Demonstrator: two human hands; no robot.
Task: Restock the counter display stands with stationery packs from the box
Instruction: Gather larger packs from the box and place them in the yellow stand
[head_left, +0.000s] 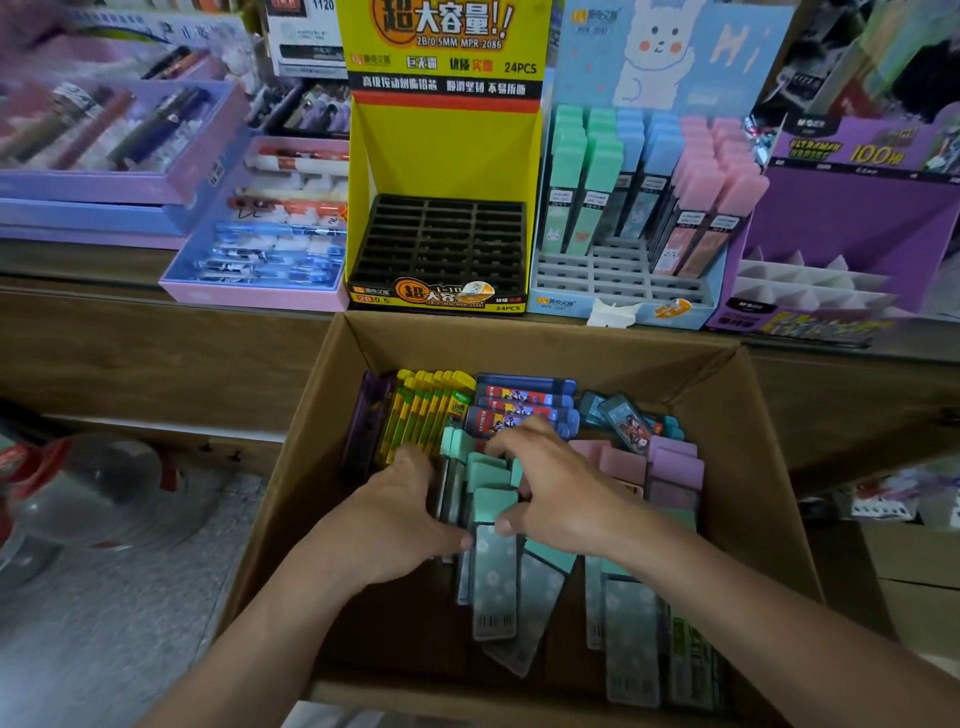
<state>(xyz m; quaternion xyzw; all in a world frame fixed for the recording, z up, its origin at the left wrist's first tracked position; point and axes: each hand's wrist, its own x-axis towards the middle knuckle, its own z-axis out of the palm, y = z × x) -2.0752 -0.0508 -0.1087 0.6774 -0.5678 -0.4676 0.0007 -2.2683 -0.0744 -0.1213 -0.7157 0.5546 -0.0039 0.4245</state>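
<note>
Head view: I am gathering a bunch of mint-capped lead packs (491, 486) lying in the middle of the cardboard box (291, 467), between the yellow packs (426, 410) and the pink-capped packs (623, 460). My left hand (400, 514) is curling round the bunch's left side, thumb pressing on a floral pack (493, 582). My right hand (550, 483) is clamping over the caps from above and from the right. So both hands are grasping the same bunch.

I am judging these as light, stiff plastic cases, smooth enough to slide against each other and fan out. The bodies look brittle, and the caps may pull off. I would therefore be squeezing the flat sides together low on the bodies, not lifting by the caps.

Beyond the box, on the wooden surface (62, 254), the pastel blue display stand (561, 304) is showing free slots, and the yellow display stand (444, 156) is standing empty.
</note>
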